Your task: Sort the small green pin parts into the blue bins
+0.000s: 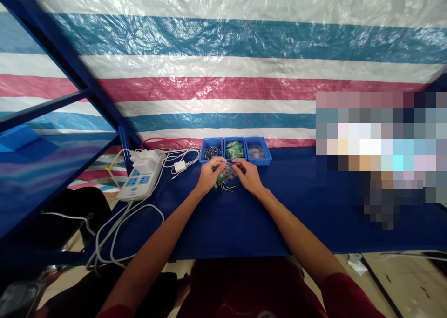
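My left hand [211, 173] and my right hand [248, 174] face each other over the blue table. Between them they pinch a small clear plastic bag [229, 171], one side in each hand's fingertips. Directly below the bag lies a small pile of green pieces and thin dark and pale sticks [223, 184], partly covered by my left hand. Just beyond my hands stand three blue bins in a row. Short black pieces [213, 152] fill the left bin, green pieces [234, 149] the middle one, and clear plastic bags [256, 152] the right one.
A white power strip [141, 176] with plugs and looping white cables lies to the left, beside a small white adapter [179, 166]. A blue metal frame [70, 62] slants up at left. Striped plastic sheeting [223, 66] hangs behind the table. An area at right is pixelated.
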{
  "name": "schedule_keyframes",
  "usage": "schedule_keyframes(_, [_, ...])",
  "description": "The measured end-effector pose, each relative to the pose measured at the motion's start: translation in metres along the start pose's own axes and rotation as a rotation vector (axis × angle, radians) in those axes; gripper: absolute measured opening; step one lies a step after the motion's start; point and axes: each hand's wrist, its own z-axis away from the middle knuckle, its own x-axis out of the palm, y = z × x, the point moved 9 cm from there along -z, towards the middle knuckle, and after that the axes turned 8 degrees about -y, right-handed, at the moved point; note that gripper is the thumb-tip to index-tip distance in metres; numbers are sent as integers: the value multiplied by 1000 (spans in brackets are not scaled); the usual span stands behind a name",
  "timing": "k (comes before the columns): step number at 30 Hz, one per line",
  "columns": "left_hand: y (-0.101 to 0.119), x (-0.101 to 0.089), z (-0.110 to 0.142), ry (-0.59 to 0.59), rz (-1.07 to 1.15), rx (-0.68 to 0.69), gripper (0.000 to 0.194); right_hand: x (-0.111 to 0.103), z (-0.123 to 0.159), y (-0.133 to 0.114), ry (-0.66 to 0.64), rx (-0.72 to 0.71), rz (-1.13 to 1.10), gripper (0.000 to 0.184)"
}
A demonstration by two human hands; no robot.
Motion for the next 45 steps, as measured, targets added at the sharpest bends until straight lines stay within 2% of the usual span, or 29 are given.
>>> schedule_keyframes(3, [-3, -3, 0, 32, 42, -11, 33, -1, 1, -6, -7, -48, -19, 29])
schedule_keyframes(9, [-8, -8, 0, 80, 117, -37, 40, 10, 2, -11, -102, -114, 4, 27])
schedule_keyframes(13, [-6, -5, -1, 51, 156, -50, 33, 8, 1, -12, -60, -143, 41, 19])
schedule_keyframes(15, [-5, -2, -2, 22, 145, -42, 37, 2, 0, -9, 1, -110, 34, 21])
schedule_keyframes(18, [-4, -3, -3, 30, 11, -1, 36, -5, -2, 5, 62, 22, -117, 26])
schedule_keyframes(22, [-7, -3, -4, 15, -87, 29, 29, 0, -3, 20, 27, 163, -325, 31])
schedule_keyframes(26, [-6, 5, -2, -95, -112, 17, 27, -2, -3, 17, 31, 148, -302, 29])
schedule_keyframes(28, [-1, 6, -1, -109, -179, 37, 26, -1, -4, 13, 4, 134, -280, 26])
schedule_keyframes(32, [4, -2, 1, -16, -257, 43, 22, 11, -4, 20, -107, 227, -389, 25])
schedule_keyframes(37, [-1, -13, 1, 93, -188, 7, 18, 22, -2, 31, -183, 349, -558, 29])
schedule_keyframes(39, [-2, -15, 0, 111, -175, 8, 17, 17, -3, 33, -119, 356, -619, 29])
schedule_keyframes(43, [-1, -15, 0, 118, -210, 31, 17, -16, -1, 43, 245, 346, -794, 34])
schedule_keyframes(45, [-1, -15, 0, 112, -264, 46, 18, -22, 1, 50, 305, 388, -793, 39])
